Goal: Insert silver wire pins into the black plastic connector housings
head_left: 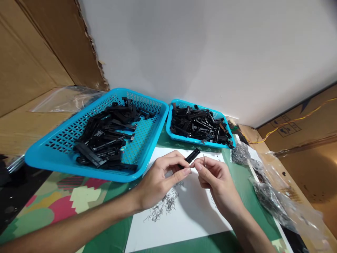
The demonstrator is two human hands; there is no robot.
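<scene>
Black plastic part (193, 155) held above white sheet (200, 221) in left hand (159, 179), fingers curled, thumb closed in. Right hand (216, 175) pinches thin metal piece (204, 160) close beside; whether they touch, hard to tell. Step looks like fitting; next move calls for fine alignment.

Soft shadow across white paper (179, 223) — warm glare on right-side cardboard (313, 172) — edges stretched.

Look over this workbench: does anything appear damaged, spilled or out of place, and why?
The cardboard at upper left looks damaged: its edge beside the white wall is ragged. Thin metal pieces lie loosely tangled on the white sheet, though not clearly spilled.
</scene>
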